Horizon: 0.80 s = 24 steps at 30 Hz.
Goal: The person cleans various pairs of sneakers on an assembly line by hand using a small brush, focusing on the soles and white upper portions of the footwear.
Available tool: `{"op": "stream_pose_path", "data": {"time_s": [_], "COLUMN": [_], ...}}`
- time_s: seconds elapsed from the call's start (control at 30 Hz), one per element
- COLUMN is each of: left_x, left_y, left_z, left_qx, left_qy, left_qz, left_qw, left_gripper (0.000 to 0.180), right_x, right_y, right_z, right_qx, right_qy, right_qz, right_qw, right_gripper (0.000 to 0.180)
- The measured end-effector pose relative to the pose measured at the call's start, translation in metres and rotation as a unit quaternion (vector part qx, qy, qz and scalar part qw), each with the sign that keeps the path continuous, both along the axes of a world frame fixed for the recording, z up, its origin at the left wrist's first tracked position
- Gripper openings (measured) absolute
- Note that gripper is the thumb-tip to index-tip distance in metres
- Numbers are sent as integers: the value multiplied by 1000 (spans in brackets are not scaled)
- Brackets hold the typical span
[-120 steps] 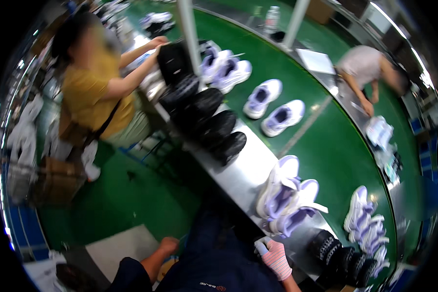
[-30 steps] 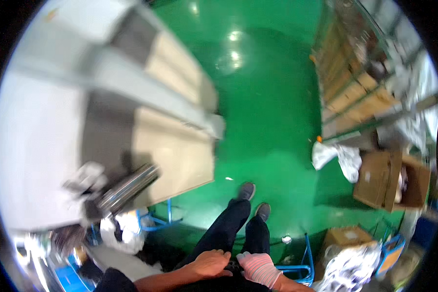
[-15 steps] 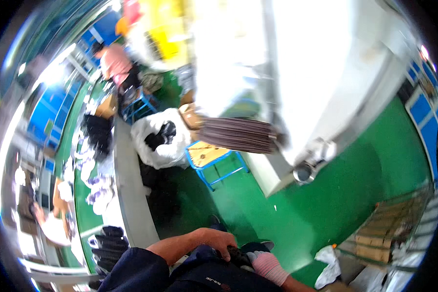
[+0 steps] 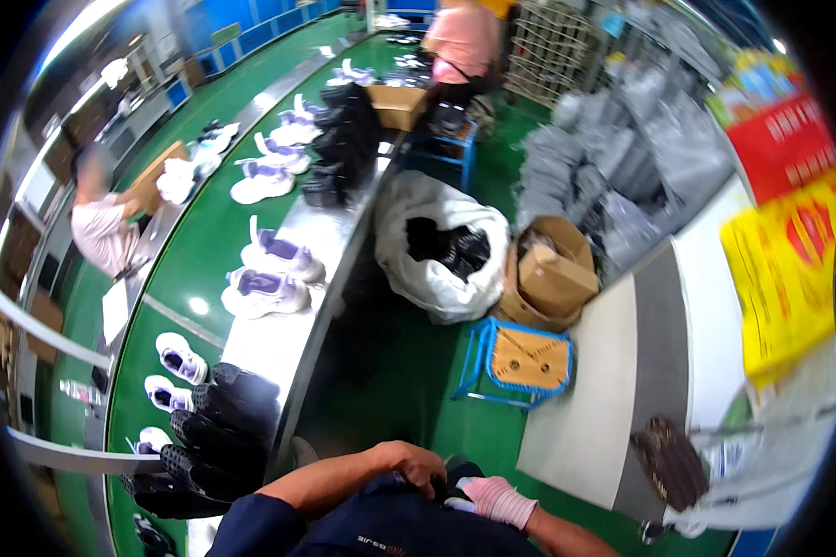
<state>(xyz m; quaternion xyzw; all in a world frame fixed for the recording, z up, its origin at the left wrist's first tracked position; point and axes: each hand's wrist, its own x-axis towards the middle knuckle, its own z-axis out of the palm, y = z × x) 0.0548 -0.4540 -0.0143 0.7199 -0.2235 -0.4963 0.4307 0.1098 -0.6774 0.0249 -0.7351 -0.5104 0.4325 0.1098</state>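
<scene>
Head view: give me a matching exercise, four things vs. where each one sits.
Things:
1. blue stool
2. white sack
3. black soles
4. brown handbag

Places:
A. on the metal bench beside the green belt, lower left
B. on the green floor just below the cardboard boxes
C. on the grey floor strip, lower right
D. between the metal bench and the cardboard boxes, open, dark parts inside

Pairs: 1-B, 2-D, 3-A, 4-C
</scene>
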Motion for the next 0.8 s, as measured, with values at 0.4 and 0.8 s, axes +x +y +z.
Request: {"op": "stream_pose_path", "data": {"time_s": [0.4,0.8], "left_x": [13,27], "left_y": [126,292], "left_z": [34,85], "left_qx": [-2,270], "left_qy": [-77,-407], "left_qz": [359,733], "left_qw": [930,473], "left_gripper": [32,49], "right_x": [124,189], "right_y": [187,385], "right_z": [41,96], "right_qx": [95,174], "right_qy": [-64,-148], "right_qz": [273,205], "right_qw": [955,952], "right_gripper": [49,41]}}
